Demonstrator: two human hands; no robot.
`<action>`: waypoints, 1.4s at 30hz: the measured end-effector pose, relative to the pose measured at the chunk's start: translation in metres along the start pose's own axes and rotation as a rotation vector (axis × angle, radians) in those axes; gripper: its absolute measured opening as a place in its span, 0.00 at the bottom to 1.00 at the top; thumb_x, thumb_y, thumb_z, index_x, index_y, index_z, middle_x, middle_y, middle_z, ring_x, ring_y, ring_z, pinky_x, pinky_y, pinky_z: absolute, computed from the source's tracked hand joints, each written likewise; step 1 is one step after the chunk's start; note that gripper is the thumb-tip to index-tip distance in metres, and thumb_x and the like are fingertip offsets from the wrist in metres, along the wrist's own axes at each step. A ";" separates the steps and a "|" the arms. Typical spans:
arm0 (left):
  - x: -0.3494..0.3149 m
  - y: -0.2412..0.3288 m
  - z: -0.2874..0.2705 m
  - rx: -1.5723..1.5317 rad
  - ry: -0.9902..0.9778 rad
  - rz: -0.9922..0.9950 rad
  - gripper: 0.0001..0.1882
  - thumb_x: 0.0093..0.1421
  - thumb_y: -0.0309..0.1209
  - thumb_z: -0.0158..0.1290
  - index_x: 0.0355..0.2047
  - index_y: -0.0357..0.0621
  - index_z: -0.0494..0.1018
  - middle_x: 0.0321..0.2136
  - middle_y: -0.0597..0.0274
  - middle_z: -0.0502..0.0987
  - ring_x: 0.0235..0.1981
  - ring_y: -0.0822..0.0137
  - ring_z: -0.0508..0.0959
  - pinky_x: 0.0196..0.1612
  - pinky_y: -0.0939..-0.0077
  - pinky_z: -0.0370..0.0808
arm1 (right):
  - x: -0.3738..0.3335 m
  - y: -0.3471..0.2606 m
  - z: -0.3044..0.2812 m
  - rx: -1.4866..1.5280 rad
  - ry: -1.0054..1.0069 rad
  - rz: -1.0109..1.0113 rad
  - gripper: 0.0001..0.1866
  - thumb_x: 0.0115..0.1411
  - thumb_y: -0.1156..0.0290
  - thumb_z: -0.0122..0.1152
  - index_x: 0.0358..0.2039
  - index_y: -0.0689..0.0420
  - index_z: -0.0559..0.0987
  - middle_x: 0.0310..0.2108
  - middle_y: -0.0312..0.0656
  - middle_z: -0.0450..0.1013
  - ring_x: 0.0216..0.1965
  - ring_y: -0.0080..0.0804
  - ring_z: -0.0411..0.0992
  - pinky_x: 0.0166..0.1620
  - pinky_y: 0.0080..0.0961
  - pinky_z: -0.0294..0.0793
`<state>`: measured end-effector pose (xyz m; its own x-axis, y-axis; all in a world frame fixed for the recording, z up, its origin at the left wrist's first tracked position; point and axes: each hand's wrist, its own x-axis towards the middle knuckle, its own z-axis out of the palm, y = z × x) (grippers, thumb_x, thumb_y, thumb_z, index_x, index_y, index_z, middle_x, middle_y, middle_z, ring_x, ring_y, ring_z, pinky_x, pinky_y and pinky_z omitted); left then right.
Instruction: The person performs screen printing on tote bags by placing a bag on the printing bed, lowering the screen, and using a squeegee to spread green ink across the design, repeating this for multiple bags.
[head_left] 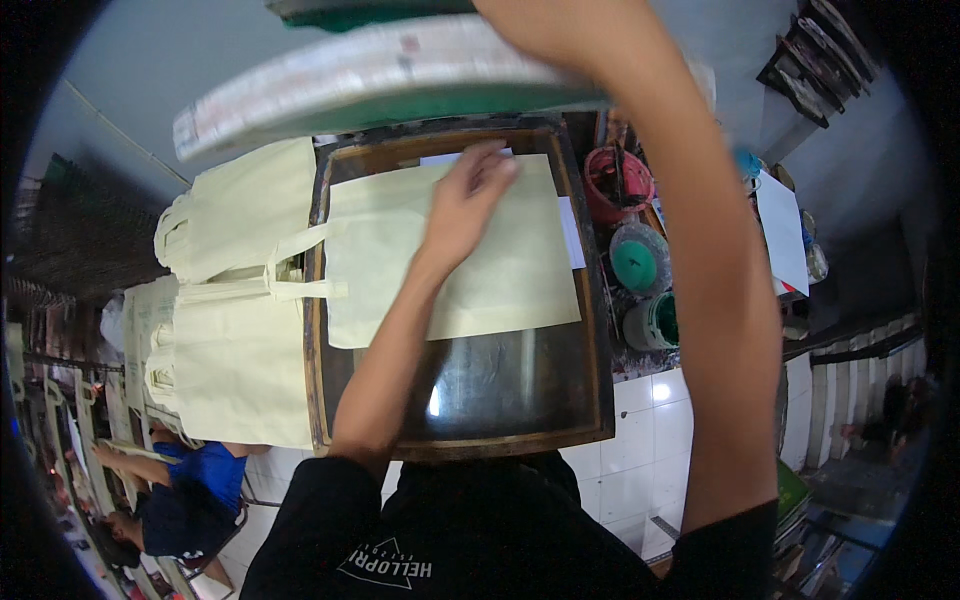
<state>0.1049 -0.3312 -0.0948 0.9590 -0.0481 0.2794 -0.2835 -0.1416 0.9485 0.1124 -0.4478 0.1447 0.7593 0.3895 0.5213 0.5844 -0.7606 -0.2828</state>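
A cream fabric tote bag lies flat on a dark glass-topped board with a wooden rim, its handles hanging over the left side. My left hand is over the bag's far part, slightly blurred, fingers loosely bent and apart, with nothing seen in it. Beyond the board, a screen printing frame is raised and tilted, its whitish edge and green underside showing. My right hand reaches up to this frame and grips it; the fingertips are hidden at the picture's upper edge.
Stacks of cream tote bags lie left of the board. On the right stand a red-pink basket, a tub with a green lid and a jar of green paint. A seated person in blue is at lower left.
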 end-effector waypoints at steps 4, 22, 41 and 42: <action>-0.133 0.052 -0.067 -0.412 0.071 -0.034 0.20 0.68 0.36 0.55 0.50 0.28 0.74 0.37 0.47 0.83 0.40 0.61 0.84 0.49 0.65 0.78 | -0.096 0.003 0.051 0.057 0.136 -0.165 0.11 0.60 0.66 0.67 0.39 0.59 0.83 0.32 0.51 0.79 0.34 0.50 0.78 0.36 0.37 0.76; -0.260 -0.024 -0.050 -0.525 0.141 -0.761 0.16 0.67 0.35 0.58 0.28 0.33 0.77 0.22 0.57 0.80 0.19 0.71 0.78 0.26 0.78 0.74 | -0.225 0.015 0.133 0.179 -0.534 -0.117 0.09 0.62 0.64 0.64 0.32 0.57 0.79 0.25 0.46 0.77 0.30 0.49 0.77 0.32 0.41 0.74; -0.261 -0.030 -0.071 -0.771 0.015 -0.922 0.14 0.69 0.31 0.52 0.45 0.28 0.74 0.36 0.43 0.82 0.32 0.58 0.85 0.36 0.70 0.81 | -0.016 0.128 0.251 0.041 -0.498 -0.098 0.21 0.63 0.49 0.61 0.46 0.53 0.83 0.33 0.54 0.80 0.41 0.56 0.78 0.44 0.50 0.76; -0.258 -0.020 -0.071 -0.857 0.065 -0.952 0.16 0.69 0.31 0.51 0.48 0.28 0.74 0.39 0.41 0.82 0.36 0.56 0.85 0.39 0.69 0.82 | 0.000 0.128 0.248 0.061 -0.541 -0.056 0.22 0.62 0.47 0.61 0.45 0.52 0.83 0.34 0.54 0.80 0.41 0.57 0.78 0.45 0.51 0.76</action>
<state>-0.1364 -0.2460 -0.1755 0.7860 -0.2279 -0.5747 0.5819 0.5867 0.5632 0.2577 -0.4163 -0.0911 0.7562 0.6523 0.0525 0.6312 -0.7059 -0.3214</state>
